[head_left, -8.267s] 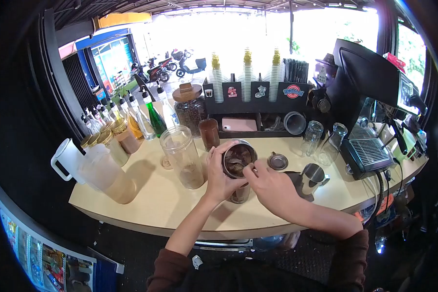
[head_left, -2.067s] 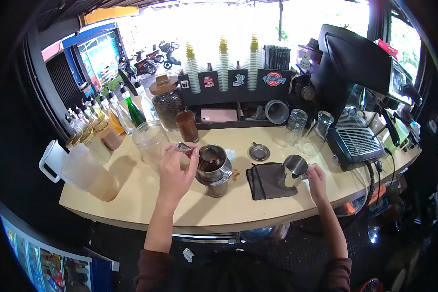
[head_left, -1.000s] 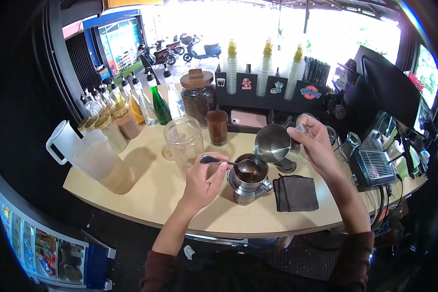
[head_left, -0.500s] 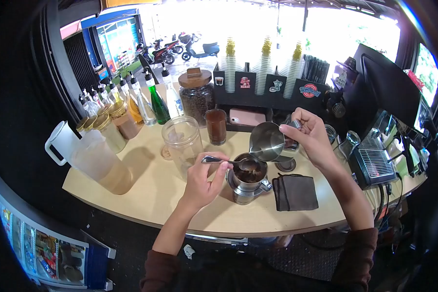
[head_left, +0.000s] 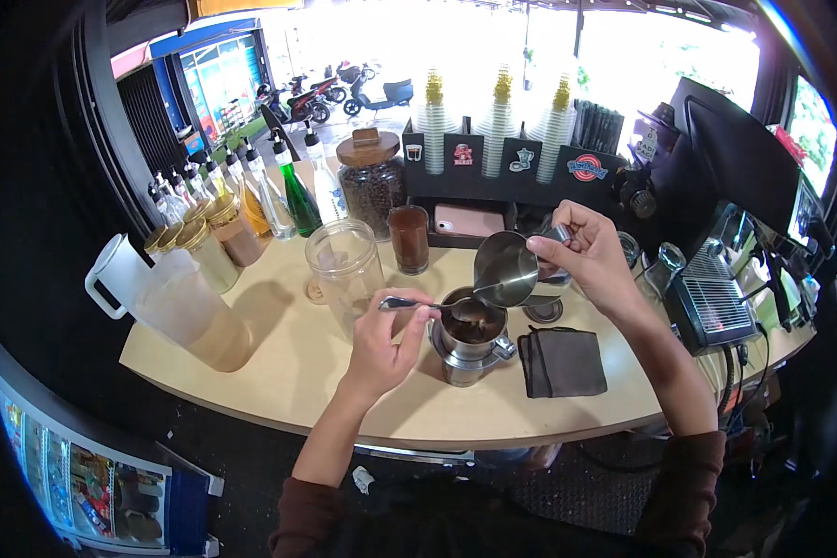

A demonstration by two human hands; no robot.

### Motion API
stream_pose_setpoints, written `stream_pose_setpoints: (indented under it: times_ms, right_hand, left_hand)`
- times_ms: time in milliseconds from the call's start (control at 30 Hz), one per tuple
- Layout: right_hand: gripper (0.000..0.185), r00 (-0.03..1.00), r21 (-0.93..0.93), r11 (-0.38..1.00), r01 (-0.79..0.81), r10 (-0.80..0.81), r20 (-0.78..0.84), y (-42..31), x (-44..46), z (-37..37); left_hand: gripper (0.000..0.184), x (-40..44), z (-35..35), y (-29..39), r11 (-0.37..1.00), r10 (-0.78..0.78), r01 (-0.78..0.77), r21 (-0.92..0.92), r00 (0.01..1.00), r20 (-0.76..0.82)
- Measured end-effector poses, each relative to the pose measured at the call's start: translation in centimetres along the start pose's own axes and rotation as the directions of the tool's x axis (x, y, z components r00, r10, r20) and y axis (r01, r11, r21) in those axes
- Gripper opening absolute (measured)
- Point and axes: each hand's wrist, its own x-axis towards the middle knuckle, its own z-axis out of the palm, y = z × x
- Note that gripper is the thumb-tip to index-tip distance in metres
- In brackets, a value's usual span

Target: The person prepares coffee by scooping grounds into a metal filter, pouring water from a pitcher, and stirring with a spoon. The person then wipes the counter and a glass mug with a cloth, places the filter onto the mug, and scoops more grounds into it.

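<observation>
My left hand (head_left: 381,349) is closed around the handle of a metal spoon (head_left: 402,303), whose bowl sits over the mouth of a metal drip filter (head_left: 474,352). Dark, wet-looking coffee grounds (head_left: 467,330) lie inside the filter, which rests on a glass (head_left: 460,375). Gripped by its handle in my right hand (head_left: 591,256), a steel pitcher (head_left: 504,265) tilts left, its lip beside the spoon bowl. Whether liquid is running from it is hard to make out. A folded dark cloth (head_left: 563,363) lies right of the filter.
An open clear jar (head_left: 349,256) and a glass of brown drink (head_left: 408,244) stand behind my left hand. Pitchers (head_left: 191,312), lidded jars and pump bottles line the left. A cup organizer (head_left: 507,191) spans the back; an espresso machine (head_left: 711,298) is at right.
Both hands hold nearly the same pose, with the pitcher still tilted by the spoon. The coffee surface in the filter looks a little darker and smoother. The view has shifted slightly.
</observation>
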Motion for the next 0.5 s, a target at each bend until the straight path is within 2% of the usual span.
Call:
stream_pose_setpoints:
  times_ms: [500]
  right_hand:
    - [0.028, 1.000, -0.034, 0.999, 0.020, -0.021, -0.021, -0.41, -0.87, -0.81]
  left_hand:
    - [0.010, 0.05, -0.20, 0.52, 0.999, 0.024, -0.024, 0.025, 1.000, -0.007]
